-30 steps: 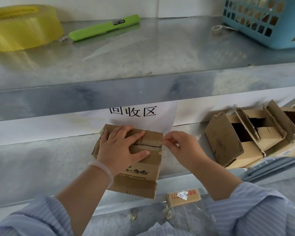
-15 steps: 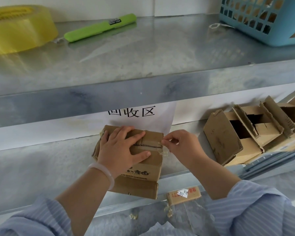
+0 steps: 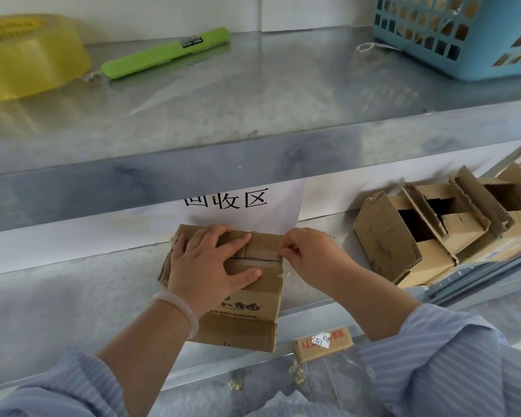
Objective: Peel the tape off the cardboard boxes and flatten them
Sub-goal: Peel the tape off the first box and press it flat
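Cardboard box (image 3: 247,299) sits on the lower shelf (image 3: 73,311) at centre frame on my feed, the left hand (image 3: 206,266) pressing flat on its top with fingers spread, while the right hand (image 3: 310,257) pinches the end of the tape (image 3: 265,254) at the box's right edge, thumb and forefinger closed on it.

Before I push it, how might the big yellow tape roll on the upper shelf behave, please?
The big yellow tape roll seems to lie flat on the smooth metal upper shelf, so it would probably slide, not roll. Its thick winding suggests it is fairly heavy.
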